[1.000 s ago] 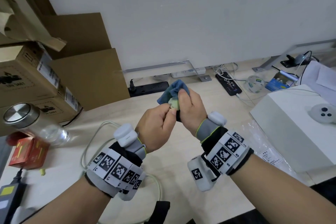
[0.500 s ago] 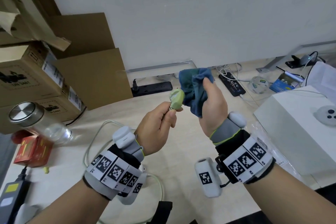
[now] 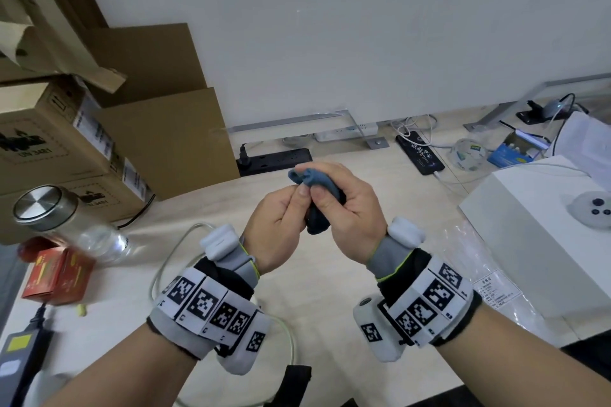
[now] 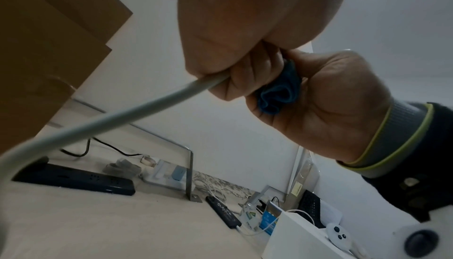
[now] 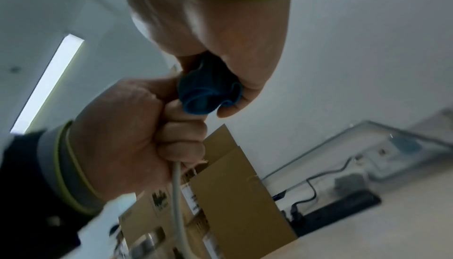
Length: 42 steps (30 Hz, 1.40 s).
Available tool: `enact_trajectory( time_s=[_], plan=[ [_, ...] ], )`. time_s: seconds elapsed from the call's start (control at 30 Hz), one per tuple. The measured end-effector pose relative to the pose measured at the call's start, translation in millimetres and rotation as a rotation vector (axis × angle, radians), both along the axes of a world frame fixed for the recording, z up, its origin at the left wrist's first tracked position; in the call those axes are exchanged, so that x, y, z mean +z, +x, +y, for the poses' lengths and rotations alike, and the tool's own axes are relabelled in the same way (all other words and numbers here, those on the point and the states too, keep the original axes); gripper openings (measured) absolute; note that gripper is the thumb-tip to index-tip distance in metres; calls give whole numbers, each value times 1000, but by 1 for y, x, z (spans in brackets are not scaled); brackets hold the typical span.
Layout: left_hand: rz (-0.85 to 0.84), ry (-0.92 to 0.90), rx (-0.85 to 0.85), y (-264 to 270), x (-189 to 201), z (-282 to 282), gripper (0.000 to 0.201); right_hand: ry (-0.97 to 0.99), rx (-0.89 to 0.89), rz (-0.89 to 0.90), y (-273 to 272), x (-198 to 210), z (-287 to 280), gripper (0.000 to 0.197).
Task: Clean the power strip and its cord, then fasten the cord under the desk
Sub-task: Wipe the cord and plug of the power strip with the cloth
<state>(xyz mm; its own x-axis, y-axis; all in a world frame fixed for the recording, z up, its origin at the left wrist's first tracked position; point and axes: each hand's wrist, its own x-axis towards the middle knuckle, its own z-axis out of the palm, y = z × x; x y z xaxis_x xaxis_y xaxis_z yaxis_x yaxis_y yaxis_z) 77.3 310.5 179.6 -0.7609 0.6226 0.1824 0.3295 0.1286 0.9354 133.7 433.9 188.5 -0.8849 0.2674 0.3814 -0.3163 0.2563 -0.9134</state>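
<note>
Left hand (image 3: 276,228) fisted round the pale cord (image 4: 102,119), right hand (image 3: 347,208) closed on a bunched blue cloth (image 3: 314,180) pressed against the left fist (plug end hidden inside the cloth). Both raised above the bench (image 3: 330,357). Cord trailing down to loop on the bench below the left hand. Beyond the hands, a black power strip (image 3: 274,160) beside cardboard boxes (image 3: 165,142).

A: The cloth (image 3: 315,182) is blue, and the cord (image 4: 102,119) pale grey-white.

B: Left of the cloth, the boxes (image 3: 59,149) are brown with black print; the jar lid (image 3: 38,205) silver; the carton (image 3: 58,276) red.

A: Both wristbands (image 3: 211,304) carry black-and-white square codes, with grey cuffs edged lime.

B: Behind the cloth lies a black strip (image 3: 274,160); right of it a white box (image 3: 535,241) on the beige desk (image 3: 317,324).
</note>
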Motion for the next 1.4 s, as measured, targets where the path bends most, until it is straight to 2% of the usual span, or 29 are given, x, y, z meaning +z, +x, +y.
enact_trajectory(
  time_s=[0.1, 0.13, 0.2, 0.23, 0.3, 0.37, 0.4, 0.5, 0.6, 0.73, 0.87, 0.97, 1.07, 1.13, 1.17, 1.2, 1.27, 1.3, 1.4],
  plan=[
    [36, -35, 58, -2, 1, 1, 45, -321, -69, -102, -9, 4, 5, 22],
    [42, -69, 78, -1, 2, 2, 45, -353, -177, -120, -13, 4, 10, 22],
    [75, -169, 123, 0, 3, 3, 45, -221, -379, -105, -19, -1, 18, 31],
    [100, -220, 134, 0, 4, 3, 44, -138, -372, -81, -17, -3, 16, 39],
    [144, -287, 123, 2, 4, 4, 40, 39, -177, -93, -10, -9, 6, 54],
    [161, -300, 102, 4, 7, 5, 38, 155, -52, -99, -1, -13, -3, 51],
    [169, -293, 96, 4, 7, 6, 38, 131, -80, -80, 0, -12, -3, 46],
    [205, -240, 73, 8, 8, 7, 43, -127, -184, -47, -1, -1, 1, 27],
    [230, -174, 28, 10, 10, 7, 40, -215, -121, -129, -3, 5, 2, 20],
    [184, -108, 15, 8, 12, 2, 32, -78, -40, -174, -2, 0, 4, 27],
    [272, -147, 44, 7, 10, 1, 35, -14, -113, -231, -6, 4, 4, 36],
    [314, -150, 64, 8, 6, 3, 43, -221, -205, -364, -17, 5, 5, 47],
    [339, -164, 68, 6, 5, 4, 42, -615, -126, -566, -25, 8, 9, 36],
    [321, -174, 66, 3, 5, 4, 43, -725, -104, -580, -26, 12, 9, 30],
    [310, -179, 77, 1, 4, 4, 42, -673, -130, -543, -26, 11, 8, 30],
    [295, -185, 96, -1, 3, 5, 41, -496, -166, -493, -25, 8, 7, 31],
    [268, -192, 119, -3, 1, 7, 40, -1, -177, -342, -17, 0, 2, 40],
    [267, -193, 116, -2, 0, 7, 41, 133, -167, -279, -14, -4, 1, 45],
    [308, -163, 80, 1, -2, 5, 43, 154, -167, -178, -12, -9, 4, 52]
  ],
)
